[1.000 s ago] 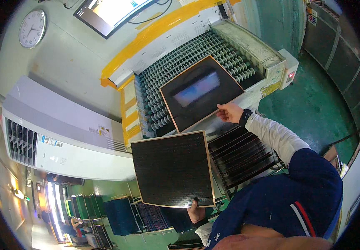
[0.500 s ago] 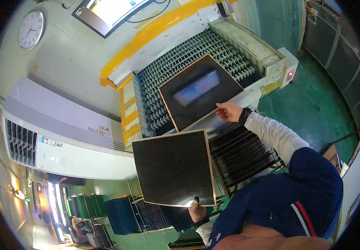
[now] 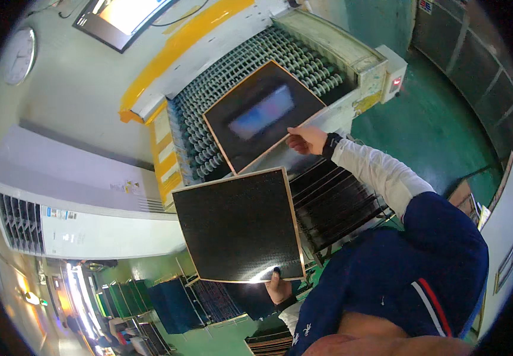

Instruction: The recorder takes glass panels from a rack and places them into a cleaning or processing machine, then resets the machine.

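Two dark, copper-edged rectangular panels occupy a worker's hands beside a roller machine: the upper panel (image 3: 261, 118), its face catching a pale bluish reflection, lies tilted over the machine's front end, while the lower panel (image 3: 235, 228) is held up in front, nearer the worker. The right hand (image 3: 308, 140) has its grip pinched on the upper panel's near edge, thumb on top; the left hand (image 3: 278, 289) has its grip clasped on the lower panel's bottom edge, thumb across the face. Whether the two panels touch at their neighbouring edges cannot be told. Behind the upper panel run rows of ridged rollers (image 3: 221, 80), bordered by yellow tape (image 3: 185, 53) and, at right, a control box (image 3: 391, 77) with a red light. A rack (image 3: 342, 202) of dark panels stands below, over green floor (image 3: 422, 130); a white air conditioner (image 3: 108, 231), a wall clock (image 3: 19, 56) and a lit screen (image 3: 123, 18) fill the left.
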`<action>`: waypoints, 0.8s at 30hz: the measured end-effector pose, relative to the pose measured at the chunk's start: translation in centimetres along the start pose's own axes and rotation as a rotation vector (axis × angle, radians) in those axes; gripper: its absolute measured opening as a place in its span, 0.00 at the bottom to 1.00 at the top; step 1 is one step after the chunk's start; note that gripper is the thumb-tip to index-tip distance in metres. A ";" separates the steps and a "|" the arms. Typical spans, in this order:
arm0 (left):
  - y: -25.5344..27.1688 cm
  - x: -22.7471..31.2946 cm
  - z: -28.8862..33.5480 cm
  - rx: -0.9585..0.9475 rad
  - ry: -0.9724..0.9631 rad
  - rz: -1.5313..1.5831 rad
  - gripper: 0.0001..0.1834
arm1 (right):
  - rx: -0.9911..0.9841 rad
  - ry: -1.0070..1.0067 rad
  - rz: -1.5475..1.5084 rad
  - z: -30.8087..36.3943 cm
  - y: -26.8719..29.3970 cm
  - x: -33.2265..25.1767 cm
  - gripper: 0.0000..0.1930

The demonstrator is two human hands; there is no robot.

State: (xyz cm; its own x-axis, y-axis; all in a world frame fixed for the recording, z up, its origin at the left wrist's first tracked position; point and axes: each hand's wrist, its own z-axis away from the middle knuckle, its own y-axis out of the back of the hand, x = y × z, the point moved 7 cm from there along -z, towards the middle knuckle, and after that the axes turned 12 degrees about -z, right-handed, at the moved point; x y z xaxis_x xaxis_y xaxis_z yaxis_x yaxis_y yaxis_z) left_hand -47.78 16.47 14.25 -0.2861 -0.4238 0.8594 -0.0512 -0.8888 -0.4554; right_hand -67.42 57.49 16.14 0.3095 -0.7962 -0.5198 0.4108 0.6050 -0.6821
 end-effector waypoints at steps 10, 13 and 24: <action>-3.8 -2.5 -2.2 -0.002 0.137 -0.296 0.33 | 0.084 0.118 -0.015 3.9 8.6 -2.4 0.13; -6.2 -2.8 -1.5 0.031 0.058 -0.201 0.30 | 0.122 0.198 -0.156 3.2 16.8 -4.4 0.11; -13.4 -6.2 -0.8 0.046 0.197 -0.191 0.30 | 0.472 0.614 -0.617 11.7 47.5 -17.8 0.14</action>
State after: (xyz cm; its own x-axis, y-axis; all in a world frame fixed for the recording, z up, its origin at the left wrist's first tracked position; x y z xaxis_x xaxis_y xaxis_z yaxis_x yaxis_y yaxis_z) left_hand -46.04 31.14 14.84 -0.4558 -0.2096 0.8650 -0.0803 -0.9582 -0.2745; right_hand -43.35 100.34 -1.01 -0.5177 -0.7511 -0.4097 0.6912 -0.0849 -0.7176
